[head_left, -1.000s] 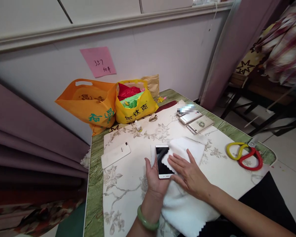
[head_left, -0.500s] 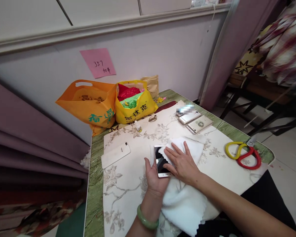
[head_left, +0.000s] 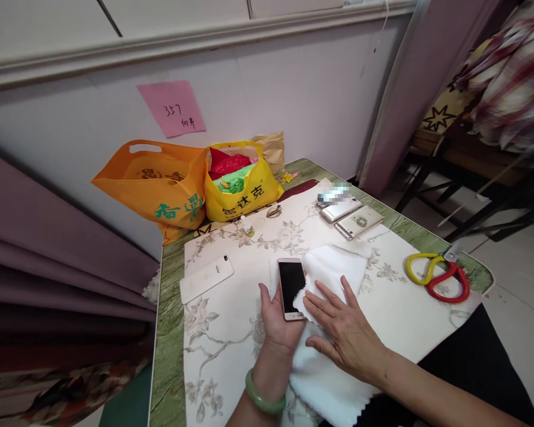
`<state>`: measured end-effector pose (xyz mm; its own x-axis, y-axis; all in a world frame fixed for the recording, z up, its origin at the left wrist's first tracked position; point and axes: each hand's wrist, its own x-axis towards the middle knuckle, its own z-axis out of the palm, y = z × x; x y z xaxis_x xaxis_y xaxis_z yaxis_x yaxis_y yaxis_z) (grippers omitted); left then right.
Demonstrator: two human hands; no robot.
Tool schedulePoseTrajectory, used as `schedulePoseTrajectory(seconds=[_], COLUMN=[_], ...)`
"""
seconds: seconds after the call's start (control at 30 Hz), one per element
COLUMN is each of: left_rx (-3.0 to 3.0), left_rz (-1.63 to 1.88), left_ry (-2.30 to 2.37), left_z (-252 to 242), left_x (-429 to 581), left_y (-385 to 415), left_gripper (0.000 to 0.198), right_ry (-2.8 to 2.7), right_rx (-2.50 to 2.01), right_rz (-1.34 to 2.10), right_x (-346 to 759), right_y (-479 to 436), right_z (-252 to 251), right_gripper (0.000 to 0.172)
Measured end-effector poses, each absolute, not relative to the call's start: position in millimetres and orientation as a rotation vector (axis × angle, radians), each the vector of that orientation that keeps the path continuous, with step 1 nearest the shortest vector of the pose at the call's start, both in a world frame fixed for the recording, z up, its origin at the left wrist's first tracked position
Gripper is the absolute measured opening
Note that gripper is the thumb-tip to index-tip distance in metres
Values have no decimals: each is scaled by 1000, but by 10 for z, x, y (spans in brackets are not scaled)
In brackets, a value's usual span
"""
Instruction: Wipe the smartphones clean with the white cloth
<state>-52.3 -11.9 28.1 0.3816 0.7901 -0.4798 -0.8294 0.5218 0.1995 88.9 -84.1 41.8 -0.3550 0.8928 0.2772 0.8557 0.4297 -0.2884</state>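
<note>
My left hand (head_left: 278,323), a green bangle on its wrist, grips the lower end of a white-framed phone (head_left: 291,279) with a dark screen, holding it face up on the table. A white cloth (head_left: 333,270) lies under and to the right of the phone. My right hand (head_left: 345,329) lies flat on that cloth, fingers stretched out, its fingertips at the phone's lower right edge.
A white phone (head_left: 207,277) lies face down to the left. Two more phones (head_left: 351,216) rest at the back right. Red and yellow scissors (head_left: 438,279) sit near the table's right edge. An orange bag (head_left: 155,190) and a yellow bag (head_left: 242,184) stand against the wall, a small bottle (head_left: 248,226) before them.
My right hand slid up over the phone's screen with the cloth, then came back down and right, leaving the dark screen uncovered. The left hand kept its hold.
</note>
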Motion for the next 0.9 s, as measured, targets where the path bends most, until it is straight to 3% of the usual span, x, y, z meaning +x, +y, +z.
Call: schedulePoseTrajectory(seconds=[0.27,0.63,0.9], left_rx=[-79,-39,-56], left_rz=[1053,1005,1048], left_ry=[561,532,567], left_z=[186,167,169], left_x=[-546,-550,-543], left_y=[-85,-102,-87], left_gripper=[56,64,54], right_ry=[-2232,-2298,-2243], right_rx=[-1649,-1484,-1619], right_rz=[151,124,144], right_x=[904,872,842], right_y=[-250,-848,-307], right_z=[322,370,321], right_gripper=[55,65,64])
